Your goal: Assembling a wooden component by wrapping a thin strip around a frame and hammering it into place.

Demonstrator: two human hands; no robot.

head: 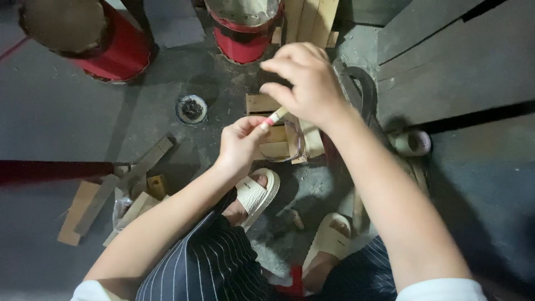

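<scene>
Above the wooden crate point(277, 129) on the floor, left hand point(241, 144) and right hand point(306, 83) both pinch a small pink-tipped stick point(273, 118) (a brush, maybe). Fingertip grips only; it could slip into the crate.

A small stick point(277, 116) with a matt wooden shaft and pink tip is seen at centre. Rough bare wood scraps point(89, 203) are strewn lower left; the red drums point(120, 50) above are glossy.
</scene>
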